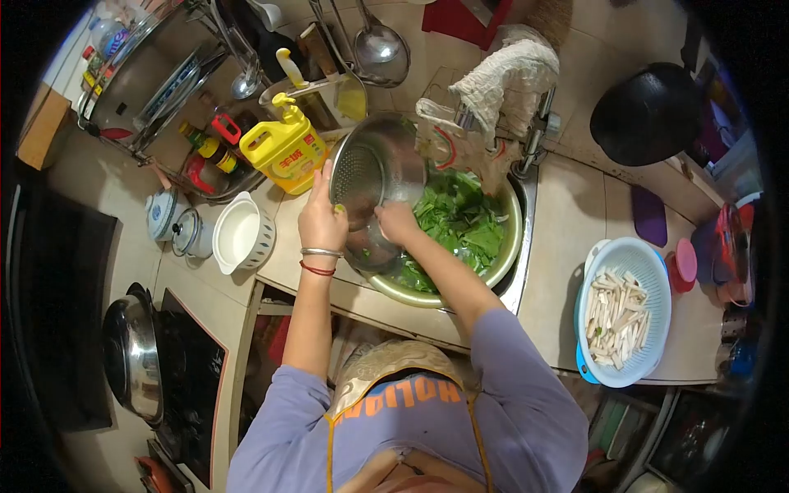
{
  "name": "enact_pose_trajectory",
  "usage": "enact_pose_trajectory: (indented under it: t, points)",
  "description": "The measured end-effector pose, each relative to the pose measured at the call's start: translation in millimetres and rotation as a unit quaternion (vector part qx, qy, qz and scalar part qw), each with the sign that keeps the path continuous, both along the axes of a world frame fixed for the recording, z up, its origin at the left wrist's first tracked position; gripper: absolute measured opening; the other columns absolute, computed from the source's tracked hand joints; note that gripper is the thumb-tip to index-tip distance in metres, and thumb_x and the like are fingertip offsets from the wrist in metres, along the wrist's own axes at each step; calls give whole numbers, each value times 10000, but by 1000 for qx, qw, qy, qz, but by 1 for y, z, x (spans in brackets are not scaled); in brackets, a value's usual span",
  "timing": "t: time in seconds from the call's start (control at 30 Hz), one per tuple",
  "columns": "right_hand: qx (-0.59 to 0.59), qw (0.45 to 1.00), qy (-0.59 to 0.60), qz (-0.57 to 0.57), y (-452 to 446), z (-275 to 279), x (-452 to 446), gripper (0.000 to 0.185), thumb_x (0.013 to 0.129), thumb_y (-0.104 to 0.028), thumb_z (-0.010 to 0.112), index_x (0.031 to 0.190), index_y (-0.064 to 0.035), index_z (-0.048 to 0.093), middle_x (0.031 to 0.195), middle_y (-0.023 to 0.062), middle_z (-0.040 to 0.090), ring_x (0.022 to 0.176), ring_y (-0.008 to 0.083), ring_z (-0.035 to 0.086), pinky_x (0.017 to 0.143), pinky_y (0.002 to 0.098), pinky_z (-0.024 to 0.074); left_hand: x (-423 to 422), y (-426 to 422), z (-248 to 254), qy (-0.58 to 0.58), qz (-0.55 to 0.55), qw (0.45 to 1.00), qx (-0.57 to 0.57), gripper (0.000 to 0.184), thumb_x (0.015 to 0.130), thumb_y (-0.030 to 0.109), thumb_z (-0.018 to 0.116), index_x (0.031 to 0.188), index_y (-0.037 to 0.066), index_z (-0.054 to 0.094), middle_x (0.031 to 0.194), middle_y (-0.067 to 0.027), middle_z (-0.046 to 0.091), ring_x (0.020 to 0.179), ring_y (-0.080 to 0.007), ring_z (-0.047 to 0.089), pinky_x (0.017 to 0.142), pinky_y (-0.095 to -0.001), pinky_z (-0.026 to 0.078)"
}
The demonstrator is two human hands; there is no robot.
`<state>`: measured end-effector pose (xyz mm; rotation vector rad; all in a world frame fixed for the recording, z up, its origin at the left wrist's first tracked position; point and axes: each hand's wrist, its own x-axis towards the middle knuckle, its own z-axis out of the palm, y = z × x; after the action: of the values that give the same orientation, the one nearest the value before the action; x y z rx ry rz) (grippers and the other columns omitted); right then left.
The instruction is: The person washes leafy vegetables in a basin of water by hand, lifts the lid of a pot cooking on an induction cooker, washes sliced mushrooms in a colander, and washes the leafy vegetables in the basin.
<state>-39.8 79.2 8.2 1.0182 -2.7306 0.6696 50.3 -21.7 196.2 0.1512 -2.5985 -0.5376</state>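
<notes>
Head view: my left hand (321,215) grips the rim of a tilted metal colander (359,171), while my right hand (396,223) reaches to its lower side — fingers curled in, though I can't tell whether they pinch anything. Just beside the colander, leafy greens (460,223) sit in a wide basin (511,246) at the sink — and the yellow jug (283,152) stands on the counter (567,197), near my left hand.

One metal colander (357,171), one yellow jug (283,153)
</notes>
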Motion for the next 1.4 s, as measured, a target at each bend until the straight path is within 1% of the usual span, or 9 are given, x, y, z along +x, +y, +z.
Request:
enact_pose_trajectory:
  t: [0.33,0.47,0.53,0.6,0.7,0.77,0.9,1.2,1.4]
  points:
    - [284,941,-173,57,61,46,7,238,644,-101,643,875,-59,680,930,159,653,868,292,638,720,389,510,7,0,5,49,18,998,-35,809,647,-66,567,1369,218,341,1315,-194,423,804,-325,610,674,-336,499]
    - [-24,988,-119,92,23,59,26,166,718,-101,615,863,-24,641,900,159,619,882,335,594,757,397,483,6,-3,9,29,17,999,5,782,653,-71,562,1358,200,359,1308,-191,430,929,-334,590,723,-353,493]
    - [-237,935,-169,203,1,47,45,212,761,-177,624,893,-11,610,943,170,591,911,325,557,800,381,451,3,-8,6,41,7,999,-4,777,655,-74,558,1355,199,362,1311,-190,426,976,-339,574,745,-360,488]
    - [-225,934,-224,165,-6,39,56,255,740,-195,640,940,-39,618,956,149,591,944,329,550,840,443,421,4,-11,4,52,-10,999,-8,773,657,-71,559,1355,197,363,1312,-188,426,991,-342,566,761,-360,486]
    - [108,991,-41,62,17,34,41,214,768,-195,603,939,-70,632,1077,140,576,1102,332,486,924,532,345,8,-11,6,49,-3,999,-7,770,657,-66,563,1354,195,364,1316,-178,425,991,-343,565,768,-361,487]
    - [143,980,132,-46,39,22,30,254,816,-169,525,1044,-86,599,1303,130,447,1271,335,326,983,610,240,13,-6,11,25,14,1000,-4,770,656,-62,566,1353,196,366,1322,-169,423,982,-340,571,762,-360,491]
    - [192,981,14,-38,66,30,22,452,867,-139,434,1310,-64,383,1472,96,188,1343,297,207,1025,592,201,20,6,24,15,34,999,-37,777,651,-59,572,1352,209,372,1338,-148,414,915,-327,599,713,-355,503]
    - [338,935,36,-106,68,20,52,527,876,-155,358,1375,-2,282,1479,108,170,1318,270,266,1035,556,196,24,17,27,37,20,995,-90,795,637,-55,579,1352,224,374,1345,-135,411,737,-299,622,623,-346,507]
    - [98,995,2,-33,60,36,48,399,813,-93,494,1202,-6,492,1337,134,420,1283,299,320,1025,564,210,23,18,31,49,9,996,-68,777,636,-61,574,1341,212,393,1320,-157,433,754,-296,622,654,-339,504]
